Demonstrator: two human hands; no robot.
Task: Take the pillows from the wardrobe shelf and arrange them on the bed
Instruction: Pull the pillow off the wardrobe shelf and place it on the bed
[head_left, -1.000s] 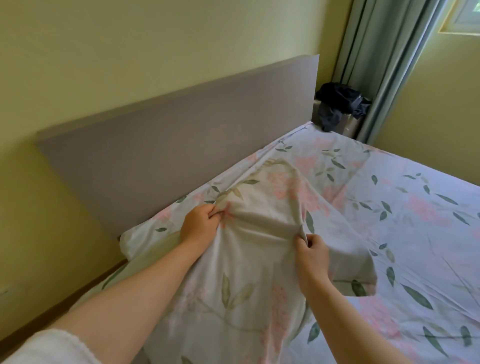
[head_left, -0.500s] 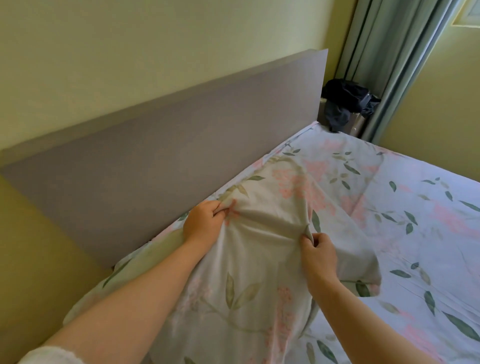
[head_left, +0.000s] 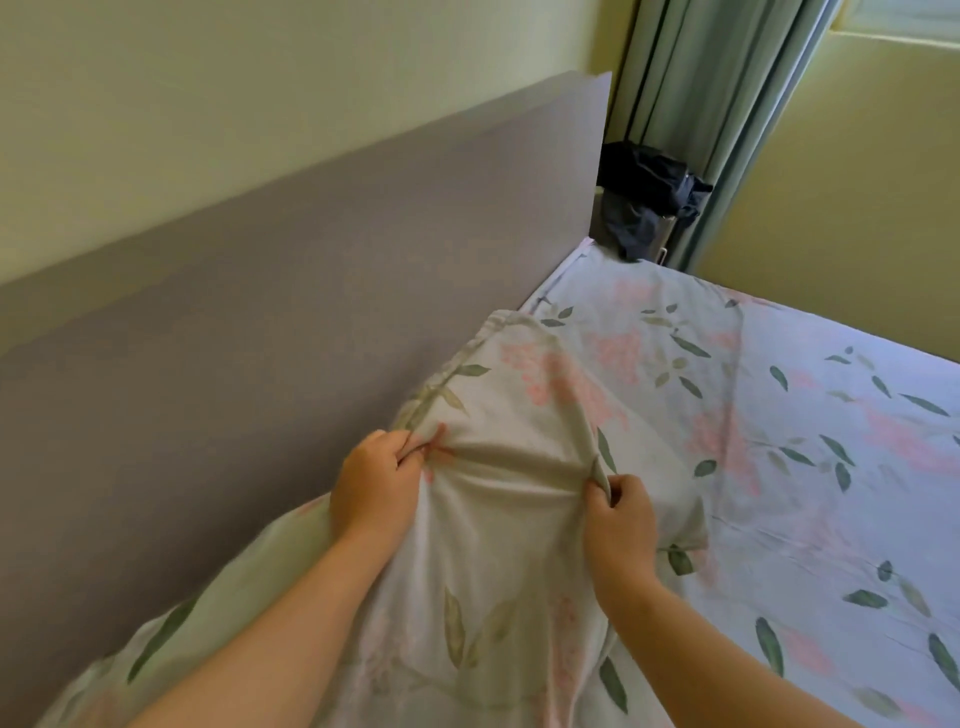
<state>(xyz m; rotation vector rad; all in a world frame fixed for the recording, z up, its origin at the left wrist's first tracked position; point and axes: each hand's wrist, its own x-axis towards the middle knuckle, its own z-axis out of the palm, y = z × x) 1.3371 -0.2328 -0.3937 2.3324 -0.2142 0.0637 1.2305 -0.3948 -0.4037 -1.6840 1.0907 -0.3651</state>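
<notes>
A floral pillow (head_left: 519, 395) in a cream case with pink blossoms and green leaves lies at the head of the bed (head_left: 810, 436), against the grey headboard (head_left: 311, 291). My left hand (head_left: 374, 483) grips a bunch of the case fabric near the headboard side. My right hand (head_left: 618, 514) pinches a fold of the same case on the side away from the headboard. The cloth is pulled taut between both hands. The near end of the pillow runs under my forearms and out of view.
The bed sheet has the same floral print and stretches to the right. Beyond the headboard's far end, dark clothing (head_left: 644, 202) is heaped on a small stand beside grey-green curtains (head_left: 717, 104). Pale yellow walls enclose the corner.
The view has shifted closer and to the right along the headboard. Both hands keep their grip on the pillowcase, and the pillow now sits further toward the far end of the headboard.
</notes>
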